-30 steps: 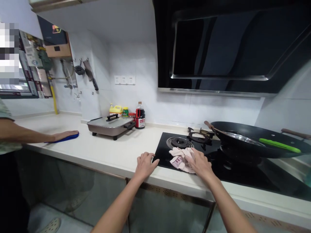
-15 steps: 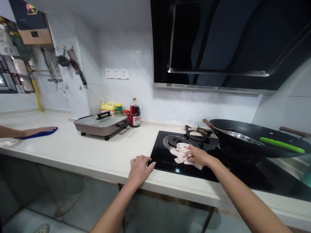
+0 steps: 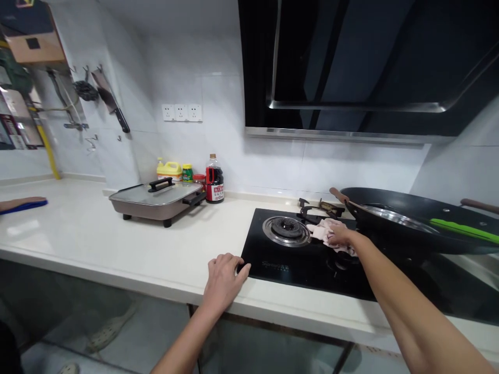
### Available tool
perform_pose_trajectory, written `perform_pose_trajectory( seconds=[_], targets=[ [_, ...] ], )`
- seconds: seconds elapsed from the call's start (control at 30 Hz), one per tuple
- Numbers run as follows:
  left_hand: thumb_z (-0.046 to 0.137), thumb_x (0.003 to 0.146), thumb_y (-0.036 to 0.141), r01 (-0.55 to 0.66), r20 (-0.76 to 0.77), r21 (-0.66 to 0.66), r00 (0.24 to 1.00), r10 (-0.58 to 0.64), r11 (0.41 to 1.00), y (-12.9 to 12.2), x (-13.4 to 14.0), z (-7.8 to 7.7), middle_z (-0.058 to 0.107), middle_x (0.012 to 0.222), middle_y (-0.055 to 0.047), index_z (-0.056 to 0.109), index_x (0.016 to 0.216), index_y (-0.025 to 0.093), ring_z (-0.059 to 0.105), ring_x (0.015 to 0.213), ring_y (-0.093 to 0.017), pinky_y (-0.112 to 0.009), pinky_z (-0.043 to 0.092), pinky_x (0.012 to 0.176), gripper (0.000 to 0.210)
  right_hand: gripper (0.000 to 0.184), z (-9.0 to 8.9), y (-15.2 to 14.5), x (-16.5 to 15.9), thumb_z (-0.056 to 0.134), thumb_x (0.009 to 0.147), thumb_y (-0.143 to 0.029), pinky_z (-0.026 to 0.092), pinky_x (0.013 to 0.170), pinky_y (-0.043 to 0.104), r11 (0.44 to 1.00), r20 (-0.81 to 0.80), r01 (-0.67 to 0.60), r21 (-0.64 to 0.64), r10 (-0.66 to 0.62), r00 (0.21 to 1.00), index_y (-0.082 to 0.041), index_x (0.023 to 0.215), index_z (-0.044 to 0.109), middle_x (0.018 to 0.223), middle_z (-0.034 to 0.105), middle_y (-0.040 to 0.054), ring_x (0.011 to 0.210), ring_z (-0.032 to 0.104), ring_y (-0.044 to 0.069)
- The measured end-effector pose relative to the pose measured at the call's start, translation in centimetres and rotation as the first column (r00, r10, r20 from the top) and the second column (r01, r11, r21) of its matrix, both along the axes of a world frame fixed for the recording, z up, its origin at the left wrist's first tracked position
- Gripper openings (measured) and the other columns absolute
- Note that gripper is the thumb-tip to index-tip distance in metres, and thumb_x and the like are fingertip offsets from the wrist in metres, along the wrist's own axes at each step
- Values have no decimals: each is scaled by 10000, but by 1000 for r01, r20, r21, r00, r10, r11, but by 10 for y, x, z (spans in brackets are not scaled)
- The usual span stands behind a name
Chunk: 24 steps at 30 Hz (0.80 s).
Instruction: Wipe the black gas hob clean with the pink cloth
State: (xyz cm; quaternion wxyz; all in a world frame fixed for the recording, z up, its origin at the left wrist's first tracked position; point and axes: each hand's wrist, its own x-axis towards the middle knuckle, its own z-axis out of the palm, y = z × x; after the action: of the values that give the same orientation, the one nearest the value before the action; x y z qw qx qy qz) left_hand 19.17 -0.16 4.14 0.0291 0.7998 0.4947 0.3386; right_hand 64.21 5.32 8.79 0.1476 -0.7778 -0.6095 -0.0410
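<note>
1. While the right hand (image 3: 341, 237) reaches over the black glass hob (image 3: 288, 262), its fingers are curled closed on a crumpled pale-pink cloth (image 3: 324, 228).
2. The cloth lies under and just left of them, beside the round metal-ringed burner (image 3: 287, 228), long axis slanting toward the near right.
3. Farther off, the left hand (image 3: 224, 280) rests on the white tabletop (image 3: 175, 249), fingers loosely spread, holding nothing.

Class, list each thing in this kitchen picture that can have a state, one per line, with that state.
Left hand: resting at the hob's front left corner
Right hand: gripping the pale cloth
Pale cloth: crumpled
Left burner: uncovered, no flame visible
Electric pan: lid on
Wok: uncovered
Dark bottle: upright, capped
Cleaver: hanging, handle down
Co-worker's hand: on the blue cloth
</note>
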Motion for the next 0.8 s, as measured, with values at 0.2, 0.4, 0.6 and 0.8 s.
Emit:
perform_pose_trajectory(
  seconds=[0.2,0.4,0.6,0.8],
  targets=[
    [450,1052,377,-9,96,-8,995,9,1000,0,-1,-1,710,1160,-63,695,1121,256,623,1149,-257,-492,365,1065,283,412,0,-20,-57,655,990,-456,572,969,466,963,88,-68,-261,94,992,-186,1298,624,1304,641,92,1124,646,229],
    [406,1065,354,-48,146,0,988,47,999,5,-2,-6,692,1190,-78,672,1203,259,615,1188,-273,-502,389,1068,314,412,-5,-55,-135,578,963,-395,464,1008,450,948,104,-238,-213,264,959,-213,1328,639,1356,620,151,1168,634,310],
    [405,1061,367,-99,206,21,974,93,995,8,-3,-8,681,1227,-98,678,1228,245,608,1206,-284,-505,418,1067,343,470,-2,-54,-223,548,925,-426,394,1028,463,927,21,-360,-108,364,931,-295,1371,619,1554,484,68,1275,505,325],
    [420,1042,358,-149,201,-35,968,153,988,12,-6,-6,694,1240,-109,700,1217,247,595,1231,-296,-499,406,1084,348,435,-5,-79,-270,655,857,-543,382,955,410,849,-17,-526,-54,526,850,-333,1238,664,1416,616,12,1162,555,286]
  ],
)
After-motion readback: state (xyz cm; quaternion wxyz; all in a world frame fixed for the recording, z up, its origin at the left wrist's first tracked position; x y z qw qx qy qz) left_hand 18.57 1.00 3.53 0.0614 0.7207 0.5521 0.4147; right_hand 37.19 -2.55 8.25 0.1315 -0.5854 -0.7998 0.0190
